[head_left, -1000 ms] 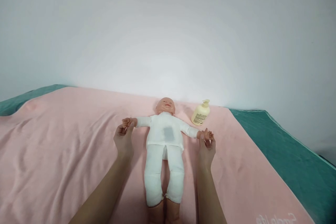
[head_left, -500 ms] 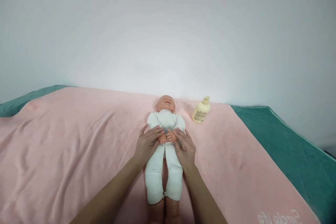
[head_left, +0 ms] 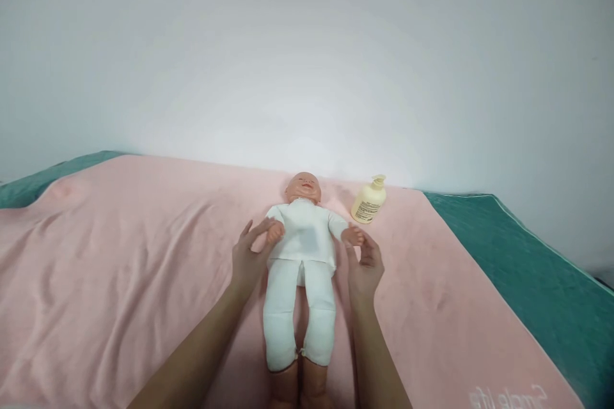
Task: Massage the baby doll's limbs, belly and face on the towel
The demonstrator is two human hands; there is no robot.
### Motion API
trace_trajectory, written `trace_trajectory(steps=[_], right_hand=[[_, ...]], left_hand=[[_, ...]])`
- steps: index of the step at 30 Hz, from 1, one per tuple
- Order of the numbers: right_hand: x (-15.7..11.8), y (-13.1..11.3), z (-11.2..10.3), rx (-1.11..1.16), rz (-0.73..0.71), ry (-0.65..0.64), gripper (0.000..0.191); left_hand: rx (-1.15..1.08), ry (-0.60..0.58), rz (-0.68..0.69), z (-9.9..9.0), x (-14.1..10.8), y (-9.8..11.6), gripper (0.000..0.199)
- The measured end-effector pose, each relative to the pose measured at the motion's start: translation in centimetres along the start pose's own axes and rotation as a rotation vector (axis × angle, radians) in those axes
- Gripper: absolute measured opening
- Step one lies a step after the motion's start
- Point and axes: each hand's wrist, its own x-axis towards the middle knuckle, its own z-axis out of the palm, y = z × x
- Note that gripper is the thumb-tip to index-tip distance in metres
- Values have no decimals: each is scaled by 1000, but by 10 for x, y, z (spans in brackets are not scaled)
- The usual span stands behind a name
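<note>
A baby doll [head_left: 301, 236] in a white top and white trousers lies on its back, head toward the wall, with its arms spread to both sides. My left hand [head_left: 250, 252] holds the doll's hand [head_left: 275, 232] on the left between thumb and fingers. On the right, my right hand [head_left: 365, 262] grips the doll's other hand [head_left: 353, 236] the same way. A pale yellow pump bottle [head_left: 368, 202] stands beyond my right hand, beside the doll's shoulder.
A pink blanket [head_left: 158, 255] with wrinkles on its left side lies under the doll. Green cloth [head_left: 522, 268] shows at the right and at the far left. A pale wall [head_left: 307, 64] rises behind.
Both my hands have moved apart, drawing the doll's hands from the middle of its belly out to the sides. The patch on the doll's top is now uncovered.
</note>
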Motion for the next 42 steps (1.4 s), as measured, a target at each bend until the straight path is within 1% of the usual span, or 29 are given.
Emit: trace_trajectory(steps=[2, 5, 7, 9, 11, 13, 15, 17, 20, 21, 23, 24, 26, 28, 31, 33, 35, 36, 40, 42], right_hand=[[10, 6, -9, 122, 139, 133, 47], [23, 21, -25, 273, 357, 221, 54], [28, 32, -32, 330, 482, 249, 54], [30, 42, -36, 337, 533, 260, 53], [31, 48, -37, 332, 522, 257, 53], [31, 50, -36, 339, 507, 260, 53], [31, 49, -36, 350, 504, 254, 55], [31, 47, -36, 347, 521, 240, 56], [30, 41, -36, 323, 542, 216, 54], [30, 39, -36, 314, 542, 211, 53], [28, 34, -35, 295, 536, 211, 51], [27, 31, -34, 284, 528, 219, 50], [24, 23, -29, 246, 492, 227, 48], [20, 14, -23, 201, 408, 229, 45], [12, 0, -11, 140, 232, 183, 43], [5, -6, -4, 102, 139, 103, 41], [-3, -8, 1, 42, 53, -14, 37], [-7, -8, 3, 6, 3, -78, 35], [-15, -3, 6, -107, -241, -308, 26], [-15, 0, 7, -166, -362, -390, 26]], left_hand=[[-148, 151, -224, -6, 6, 2, 29], [-342, 326, -435, -15, 15, -5, 33], [-443, 382, -562, -19, 19, -16, 29], [-583, 409, -665, -23, 22, -29, 22], [-733, 442, -726, -24, 25, -40, 15], [-825, 485, -760, -24, 28, -47, 15], [-855, 505, -782, -23, 30, -49, 17], [-846, 500, -778, -23, 31, -49, 16], [-813, 469, -754, -24, 30, -44, 8], [-773, 447, -738, -24, 29, -41, 4], [-628, 409, -678, -24, 26, -33, 11], [-538, 386, -625, -23, 24, -28, 16], [-391, 329, -476, -19, 19, -17, 23], [-308, 241, -334, -14, 13, -7, 26], [-166, 41, -137, -5, 4, 1, 25], [-80, -78, 39, 0, -1, 0, 22], [-10, -150, 204, 5, -4, -3, 22], [23, -173, 260, 7, -4, -5, 23], [120, -263, 383, 12, -4, -9, 26], [149, -299, 428, 13, -3, -9, 27]])
